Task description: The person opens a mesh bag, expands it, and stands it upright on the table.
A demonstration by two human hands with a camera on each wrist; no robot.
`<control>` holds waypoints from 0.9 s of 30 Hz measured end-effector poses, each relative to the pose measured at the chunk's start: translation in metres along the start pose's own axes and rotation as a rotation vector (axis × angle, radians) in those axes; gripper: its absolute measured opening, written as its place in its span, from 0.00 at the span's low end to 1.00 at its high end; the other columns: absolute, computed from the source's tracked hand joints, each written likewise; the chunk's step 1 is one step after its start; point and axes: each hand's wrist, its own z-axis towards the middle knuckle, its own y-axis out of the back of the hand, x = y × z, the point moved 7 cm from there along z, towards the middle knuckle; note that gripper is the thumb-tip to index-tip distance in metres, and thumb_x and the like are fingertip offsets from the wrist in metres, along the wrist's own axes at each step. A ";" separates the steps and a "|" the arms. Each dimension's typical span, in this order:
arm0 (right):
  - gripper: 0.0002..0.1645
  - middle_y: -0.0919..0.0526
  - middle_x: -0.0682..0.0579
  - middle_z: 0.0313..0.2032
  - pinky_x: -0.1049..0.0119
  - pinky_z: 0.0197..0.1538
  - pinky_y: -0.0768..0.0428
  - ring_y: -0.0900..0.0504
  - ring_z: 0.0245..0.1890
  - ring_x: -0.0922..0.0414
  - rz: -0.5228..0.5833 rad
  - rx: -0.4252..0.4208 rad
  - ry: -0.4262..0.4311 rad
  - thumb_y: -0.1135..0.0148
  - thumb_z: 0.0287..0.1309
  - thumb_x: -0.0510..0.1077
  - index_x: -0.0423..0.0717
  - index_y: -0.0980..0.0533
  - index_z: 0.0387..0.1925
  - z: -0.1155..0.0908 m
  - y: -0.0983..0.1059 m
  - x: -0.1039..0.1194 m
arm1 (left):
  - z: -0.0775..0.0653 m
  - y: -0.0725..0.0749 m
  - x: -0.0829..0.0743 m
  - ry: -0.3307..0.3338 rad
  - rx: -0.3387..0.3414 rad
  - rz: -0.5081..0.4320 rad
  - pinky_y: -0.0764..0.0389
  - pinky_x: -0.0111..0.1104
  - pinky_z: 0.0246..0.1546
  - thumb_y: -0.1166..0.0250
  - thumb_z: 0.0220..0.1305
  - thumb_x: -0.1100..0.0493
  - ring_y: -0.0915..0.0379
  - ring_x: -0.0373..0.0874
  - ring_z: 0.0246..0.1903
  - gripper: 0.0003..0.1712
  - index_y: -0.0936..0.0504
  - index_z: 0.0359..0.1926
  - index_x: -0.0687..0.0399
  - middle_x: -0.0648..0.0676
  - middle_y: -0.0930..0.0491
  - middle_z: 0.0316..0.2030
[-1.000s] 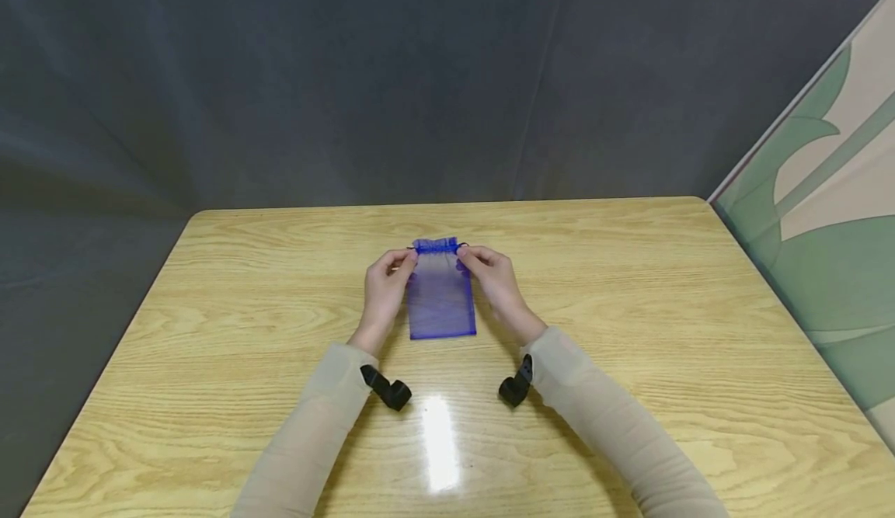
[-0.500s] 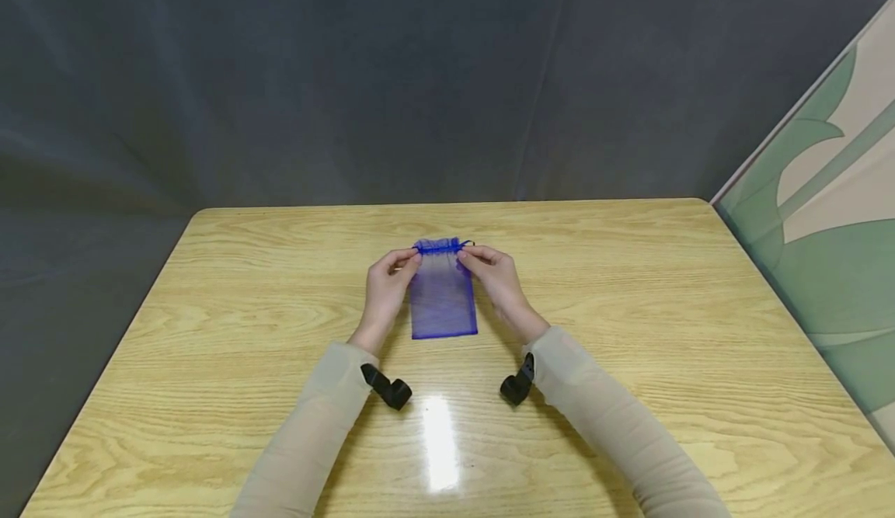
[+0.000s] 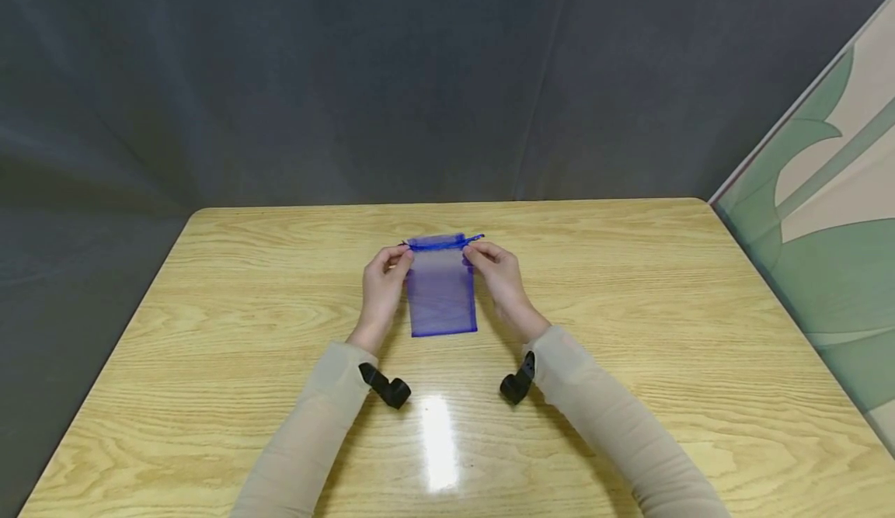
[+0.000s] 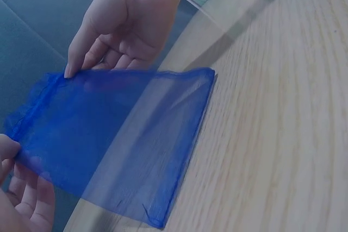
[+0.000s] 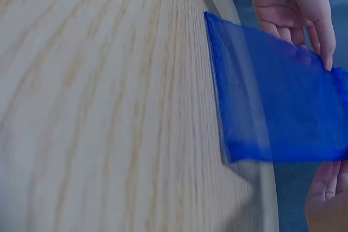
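Observation:
A sheer blue drawstring pouch (image 3: 442, 297) is held up by its gathered top, its lower edge at the wooden tabletop. My left hand (image 3: 381, 289) pinches the upper left corner beside the drawstring. At the upper right corner my right hand (image 3: 502, 279) pinches the pouch between thumb and fingers, and a loop of drawstring (image 3: 475, 238) sticks out past it. Through the thin mesh of the pouch (image 4: 125, 139) the tabletop shows in the left wrist view. In the right wrist view the pouch (image 5: 261, 96) spans between both hands and looks flat.
The light wooden table (image 3: 245, 308) spreads out on all sides of the hands. Behind it hangs a dark curtain (image 3: 391, 83). A panel with green leaf shapes (image 3: 832, 207) stands at the right. Small black cameras (image 3: 397, 394) are strapped to both wrists.
The gathered top of the pouch has been pulled wider and flatter as the hands moved slightly apart. More of the drawstring loop sticks out at the right.

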 end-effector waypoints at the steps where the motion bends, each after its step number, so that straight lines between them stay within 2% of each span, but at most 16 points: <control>1: 0.14 0.21 0.66 0.27 0.77 0.39 0.22 0.21 0.32 0.70 0.004 0.002 0.001 0.43 0.64 0.39 0.32 0.25 0.46 0.000 0.001 0.000 | 0.000 0.000 0.000 0.003 0.001 -0.006 0.25 0.24 0.30 0.41 0.67 0.60 0.27 0.39 0.32 0.13 0.20 0.48 0.64 0.44 0.25 0.31; 8: 0.14 0.20 0.66 0.26 0.78 0.39 0.21 0.21 0.31 0.70 0.010 0.016 -0.015 0.42 0.63 0.38 0.32 0.25 0.47 0.002 0.002 0.001 | 0.000 0.000 0.000 0.002 0.012 -0.024 0.26 0.21 0.26 0.40 0.66 0.61 0.28 0.38 0.30 0.15 0.21 0.49 0.65 0.43 0.24 0.29; 14: 0.14 0.20 0.66 0.27 0.78 0.39 0.21 0.21 0.31 0.71 0.011 0.027 -0.022 0.41 0.63 0.38 0.32 0.25 0.46 0.002 0.003 0.000 | 0.000 -0.001 0.000 0.004 0.005 -0.036 0.25 0.24 0.28 0.39 0.65 0.61 0.27 0.36 0.30 0.15 0.21 0.49 0.66 0.42 0.25 0.28; 22: 0.03 0.22 0.65 0.29 0.78 0.39 0.21 0.23 0.33 0.69 0.025 0.015 -0.028 0.41 0.63 0.39 0.45 0.23 0.36 0.003 0.004 0.002 | -0.001 -0.001 -0.001 0.044 -0.003 -0.053 0.26 0.23 0.29 0.39 0.66 0.58 0.29 0.33 0.31 0.15 0.21 0.49 0.64 0.41 0.26 0.29; 27: 0.03 0.23 0.64 0.28 0.77 0.39 0.23 0.24 0.33 0.69 0.057 0.005 -0.043 0.41 0.63 0.40 0.48 0.23 0.33 0.003 0.005 0.003 | -0.001 -0.003 -0.002 0.057 0.001 -0.066 0.25 0.28 0.35 0.41 0.67 0.57 0.28 0.36 0.34 0.15 0.22 0.50 0.62 0.42 0.27 0.31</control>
